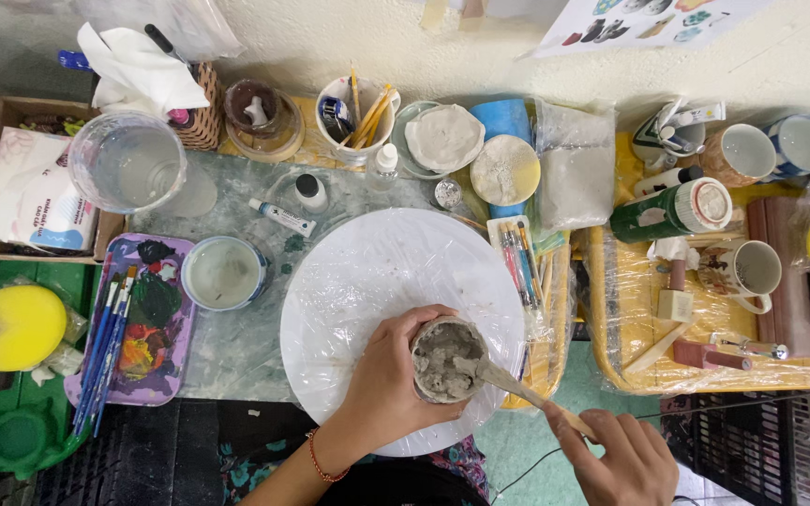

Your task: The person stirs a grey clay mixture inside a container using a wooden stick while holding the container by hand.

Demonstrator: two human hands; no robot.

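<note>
Hands first, nearest to us. We find the right hand [625, 456] below and to the right of the white round board [367, 281], its fingers closed around the wooden handle of a spatula [517, 386]. The tool's long axis runs diagonally, from that hand up and leftward to its blade, which is sunk in grey paste inside a small cup [444, 359].

The left hand [388, 375] is wrapped around the cup's left wall, fingers curled in a firm grasp, holding it upright on the board's lower right portion. We judge the left hand the nearer of the two to the cup, being in direct contact; the right reaches it only through the tool.

Left of the board we note a bowl of cloudy water [224, 273] and, beyond it, a purple paint tray [142, 323] with blue-handled brushes. Right of the board lies a packet of brushes [517, 258]. Past the board's far edge stand a white cup of tools [358, 117] and a glass jar [128, 161].
</note>
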